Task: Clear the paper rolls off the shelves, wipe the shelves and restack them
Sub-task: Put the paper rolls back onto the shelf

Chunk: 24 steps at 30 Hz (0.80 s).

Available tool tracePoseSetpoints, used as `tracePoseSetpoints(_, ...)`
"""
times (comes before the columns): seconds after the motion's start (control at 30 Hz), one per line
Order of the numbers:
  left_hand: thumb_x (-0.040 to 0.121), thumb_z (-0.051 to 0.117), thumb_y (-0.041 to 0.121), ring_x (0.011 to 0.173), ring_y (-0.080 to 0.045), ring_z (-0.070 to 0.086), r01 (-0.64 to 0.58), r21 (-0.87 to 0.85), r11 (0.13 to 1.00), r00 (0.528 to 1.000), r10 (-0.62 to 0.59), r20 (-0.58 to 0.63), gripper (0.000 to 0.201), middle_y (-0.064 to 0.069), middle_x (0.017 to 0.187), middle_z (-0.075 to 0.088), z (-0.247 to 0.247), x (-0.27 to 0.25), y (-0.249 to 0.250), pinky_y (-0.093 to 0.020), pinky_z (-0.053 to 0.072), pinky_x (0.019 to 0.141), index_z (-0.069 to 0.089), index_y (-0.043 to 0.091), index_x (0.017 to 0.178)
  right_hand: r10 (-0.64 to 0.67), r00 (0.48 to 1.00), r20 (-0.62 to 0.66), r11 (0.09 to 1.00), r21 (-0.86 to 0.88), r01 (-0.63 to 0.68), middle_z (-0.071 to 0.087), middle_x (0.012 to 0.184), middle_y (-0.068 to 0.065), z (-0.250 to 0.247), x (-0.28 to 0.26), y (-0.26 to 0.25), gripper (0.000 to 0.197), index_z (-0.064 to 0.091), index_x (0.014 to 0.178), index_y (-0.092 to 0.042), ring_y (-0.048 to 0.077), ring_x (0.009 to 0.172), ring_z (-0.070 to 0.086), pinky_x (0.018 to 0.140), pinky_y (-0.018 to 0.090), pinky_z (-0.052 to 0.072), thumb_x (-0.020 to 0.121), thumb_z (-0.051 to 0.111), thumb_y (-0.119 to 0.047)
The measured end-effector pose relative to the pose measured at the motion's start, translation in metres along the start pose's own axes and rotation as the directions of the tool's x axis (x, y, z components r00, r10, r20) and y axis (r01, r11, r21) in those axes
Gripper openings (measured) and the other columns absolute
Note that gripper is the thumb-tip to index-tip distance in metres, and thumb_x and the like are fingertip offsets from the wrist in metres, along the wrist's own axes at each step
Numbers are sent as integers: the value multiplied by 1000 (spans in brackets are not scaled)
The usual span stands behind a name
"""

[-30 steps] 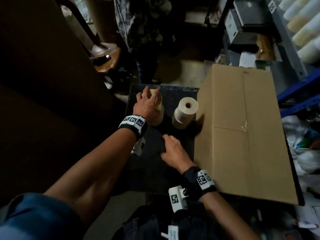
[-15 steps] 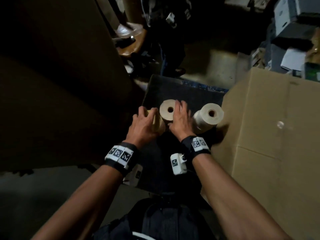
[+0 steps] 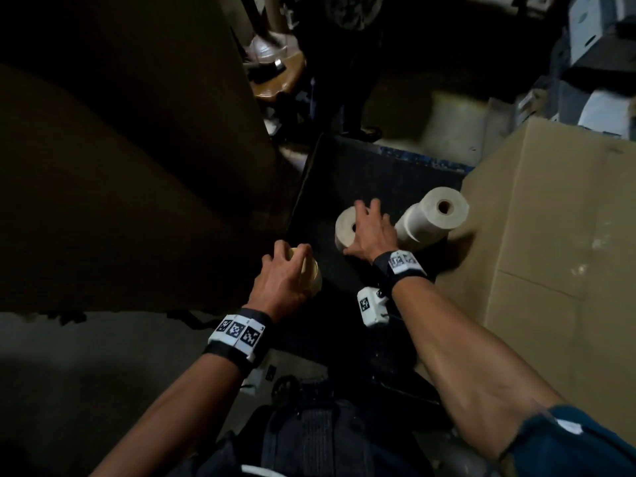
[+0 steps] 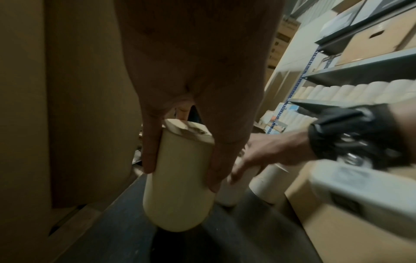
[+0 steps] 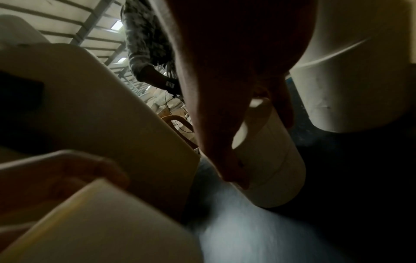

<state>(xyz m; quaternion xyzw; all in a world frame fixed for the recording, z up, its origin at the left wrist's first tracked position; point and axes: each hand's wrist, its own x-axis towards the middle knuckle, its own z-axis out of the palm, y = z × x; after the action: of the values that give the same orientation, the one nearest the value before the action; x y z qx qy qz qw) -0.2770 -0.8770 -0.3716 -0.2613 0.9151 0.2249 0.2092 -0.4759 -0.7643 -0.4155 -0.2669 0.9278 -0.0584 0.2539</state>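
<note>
My left hand (image 3: 287, 266) grips a cream paper roll (image 3: 309, 275) from above, lifted off the dark platform (image 3: 361, 173); the left wrist view shows its fingers (image 4: 149, 154) down both sides of that roll (image 4: 178, 186). My right hand (image 3: 370, 228) grips the top of a second upright roll (image 3: 344, 228), thumb and fingers curled round it (image 5: 270, 160). A third roll (image 3: 432, 218) leans at the right against the cardboard box (image 3: 550, 253). Shelves (image 4: 360, 71) with rows of more rolls (image 4: 337, 92) show in the left wrist view.
A large brown cardboard wall (image 3: 120, 149) stands close on the left. Another person (image 3: 347, 46) stands beyond the platform by a wooden stool (image 3: 278, 74). Grey boxes (image 3: 592, 29) are stacked at the far right. Concrete floor (image 3: 86, 373) lies at the lower left.
My left hand has lifted its roll and drawn it back toward me, off the platform's left edge. My right hand came forward from the platform and now holds the second roll's top.
</note>
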Motion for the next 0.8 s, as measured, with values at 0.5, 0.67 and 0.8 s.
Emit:
tracePoseSetpoints(0.5,78,81,52,115,-40,48,-319,97,943,943,305,132,80,-6,132,31,60,-140,-44,-54,56,85,35,39,142,295,953,-69,936,220,-274,41,133,1,125,-303,-33,111,34,144,-24,40,115,60,89,50,56,57,92,-60)
tracePoseSetpoints(0.67,80,78,58,110,-39,50,-487,119,865,867,461,191,72,-3,126,32,91,-192,-26,-53,56,81,38,40,137,464,882,-76,846,333,-416,40,140,1,143,-406,-25,110,34,151,-22,39,123,56,97,50,51,63,92,-54)
tracePoseSetpoints(0.8,81,76,59,109,-39,51,-625,154,765,775,584,242,73,-4,128,33,113,-230,11,-52,56,80,38,39,140,600,794,-100,758,389,-523,40,139,0,154,-483,-2,109,34,149,-25,37,124,57,97,47,52,61,94,-48)
